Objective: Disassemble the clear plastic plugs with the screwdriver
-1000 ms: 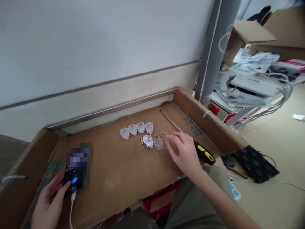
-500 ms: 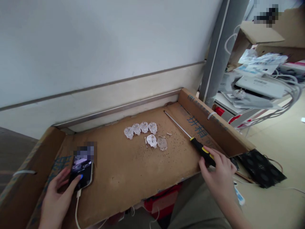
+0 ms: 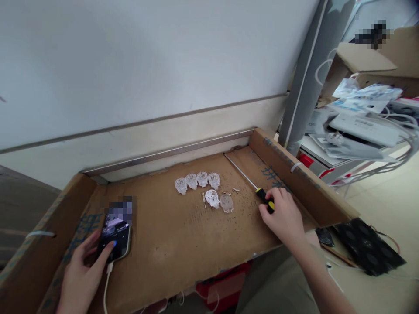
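My left hand (image 3: 81, 270) grips the lower left edge of a smartphone (image 3: 122, 244), its thumb on the screen near a blue dot; a white cable (image 3: 105, 290) is plugged into the phone's bottom. On the right, my right hand (image 3: 284, 218) is closed round the black and yellow handle of a long screwdriver (image 3: 241, 173), whose shaft points away toward the back. Several white plug bodies (image 3: 197, 179) stand in a row on the cardboard. In front of them lie an opened plug half (image 3: 212, 199), a translucent cover (image 3: 226, 203) and small metal pieces (image 3: 236, 190).
The cardboard tray (image 3: 163, 226) has raised side walls and dark specks on its bottom. A white panel (image 3: 147, 65) rises behind it. To the right are a grey post (image 3: 303, 78), a cluttered shelf with bags and cables, and a black panel with round shapes (image 3: 368, 246).
My right hand has slid forward along the screwdriver handle and now covers more of it. The left thumb stays on the phone screen. The camera view has shifted slightly.
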The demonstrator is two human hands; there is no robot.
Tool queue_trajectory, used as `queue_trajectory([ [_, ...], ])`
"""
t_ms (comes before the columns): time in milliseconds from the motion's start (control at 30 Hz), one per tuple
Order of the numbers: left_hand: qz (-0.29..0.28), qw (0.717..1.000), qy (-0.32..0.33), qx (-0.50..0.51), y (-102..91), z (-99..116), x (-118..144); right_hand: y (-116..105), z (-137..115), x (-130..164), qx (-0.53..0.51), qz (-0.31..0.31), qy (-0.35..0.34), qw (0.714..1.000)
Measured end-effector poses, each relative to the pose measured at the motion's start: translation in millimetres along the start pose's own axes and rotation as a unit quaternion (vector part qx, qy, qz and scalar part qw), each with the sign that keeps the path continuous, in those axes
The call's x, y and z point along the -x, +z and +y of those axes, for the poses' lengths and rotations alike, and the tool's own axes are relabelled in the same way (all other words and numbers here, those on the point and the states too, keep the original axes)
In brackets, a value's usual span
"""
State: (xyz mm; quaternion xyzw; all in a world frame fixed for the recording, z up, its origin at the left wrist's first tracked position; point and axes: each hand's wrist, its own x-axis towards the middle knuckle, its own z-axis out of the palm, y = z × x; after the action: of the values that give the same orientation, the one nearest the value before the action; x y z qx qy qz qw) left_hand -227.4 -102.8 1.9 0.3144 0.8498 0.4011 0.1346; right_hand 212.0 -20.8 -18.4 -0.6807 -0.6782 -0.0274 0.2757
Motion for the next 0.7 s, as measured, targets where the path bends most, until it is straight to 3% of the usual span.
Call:
queue_trajectory([
  [400,-0.019,1.000,0.001,-0.021,-4.6,15,5,-2,2,-21,0.034,-0.011,-0.034,0.999],
  [567,-0.021,1.000,-0.001,-0.011,-2.8,6,0,-6,-27,-22,0.022,-0.002,-0.089,0.996],
  [700,-0.019,1.000,0.012,-0.020,-4.0,4,1,12,-54,-20,-0.003,-0.026,-0.127,0.992],
])
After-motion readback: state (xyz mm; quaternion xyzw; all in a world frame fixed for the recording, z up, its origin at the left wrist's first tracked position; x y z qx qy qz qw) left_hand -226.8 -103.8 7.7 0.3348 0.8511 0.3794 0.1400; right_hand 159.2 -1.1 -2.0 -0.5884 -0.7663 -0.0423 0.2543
